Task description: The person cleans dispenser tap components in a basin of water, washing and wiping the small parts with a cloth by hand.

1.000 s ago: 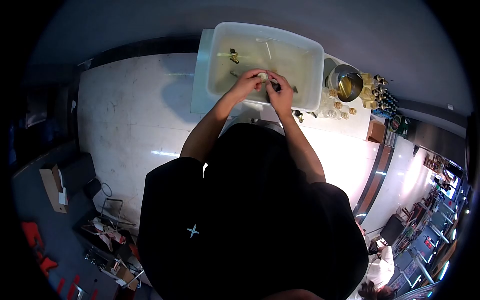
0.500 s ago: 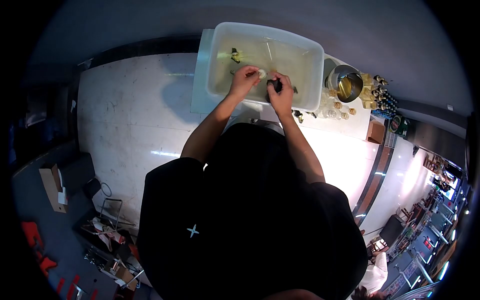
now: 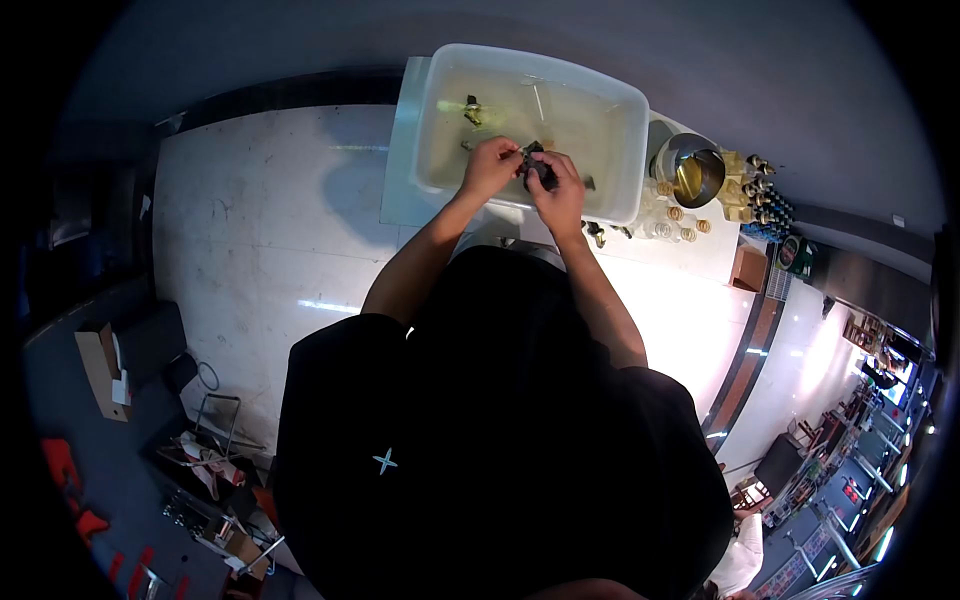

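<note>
Over the near part of a white plastic tub holding cloudy liquid, both my hands are close together. My right hand is closed round a dark object. My left hand has its fingertips pinched against the left side of that object; whatever small thing may be between them is hidden. A dark and yellow fitting lies in the tub at the upper left. Another small dark piece is near the tub's right side.
Right of the tub stand a metal bowl, clear glass containers and rows of dark-topped bottles. Small dark fittings lie by the tub's near edge. A person in a white top is at the lower right.
My left hand let the round pale piece pass out of sight and closed in on the dark object. My right hand turned that object up and leftward. The person at lower right shifted.
</note>
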The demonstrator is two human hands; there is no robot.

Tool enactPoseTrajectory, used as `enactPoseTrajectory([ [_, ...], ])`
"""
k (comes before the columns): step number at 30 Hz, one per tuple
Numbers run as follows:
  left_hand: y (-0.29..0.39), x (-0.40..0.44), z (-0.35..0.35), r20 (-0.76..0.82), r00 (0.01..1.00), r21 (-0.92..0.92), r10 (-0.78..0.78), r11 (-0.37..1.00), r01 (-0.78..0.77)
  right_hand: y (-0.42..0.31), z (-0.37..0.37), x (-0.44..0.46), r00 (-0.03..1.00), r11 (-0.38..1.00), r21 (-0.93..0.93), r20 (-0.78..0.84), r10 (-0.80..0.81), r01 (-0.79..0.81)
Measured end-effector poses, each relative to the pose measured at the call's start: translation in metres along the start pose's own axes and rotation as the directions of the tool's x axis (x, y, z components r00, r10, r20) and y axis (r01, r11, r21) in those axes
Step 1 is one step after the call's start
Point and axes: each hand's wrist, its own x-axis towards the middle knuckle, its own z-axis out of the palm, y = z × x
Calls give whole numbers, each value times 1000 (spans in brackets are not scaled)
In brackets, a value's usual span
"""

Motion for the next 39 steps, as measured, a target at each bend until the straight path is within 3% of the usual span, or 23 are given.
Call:
enactPoseTrajectory([
  [6, -5, 1, -1, -21, 1000, -26, -7, 1000, 6, -8, 0, 5, 998, 990, -131, 41, 50, -44],
  [9, -5, 2, -3, -35, 998, -54, -55, 997, 53, -18, 4, 5, 989, 970, -220, 86, 122, -100],
  [12, 5, -2, -1, -23, 984, -174, -176, 970, 169, -11, 8, 6, 988, 964, -244, 81, 132, -108],
  [18, 14, 1, 1, -101, 961, -232, -259, 945, 230, -10, 21, 7, 993, 937, -338, 38, 111, -92],
  [24, 4, 5, 1, -141, 964, -268, -227, 946, 183, -15, 31, 12, 987, 934, -325, -4, 159, -152],
  [27, 11, 2, 1, -134, 972, -182, -193, 969, 167, -15, 28, 12, 983, 935, -302, -28, 184, -183],
  [33, 21, 4, -1, -44, 934, -321, -354, 891, 323, -2, 24, 12, 978, 969, -132, -44, 206, -210],
  [36, 22, 3, 0, -63, 922, -345, -381, 876, 338, -4, 22, 13, 985, 979, -108, -44, 169, -172],
  [39, 27, 5, -2, 18, 912, -360, -411, 848, 389, -12, 17, 13, 991, 988, -67, -18, 136, -136],
])
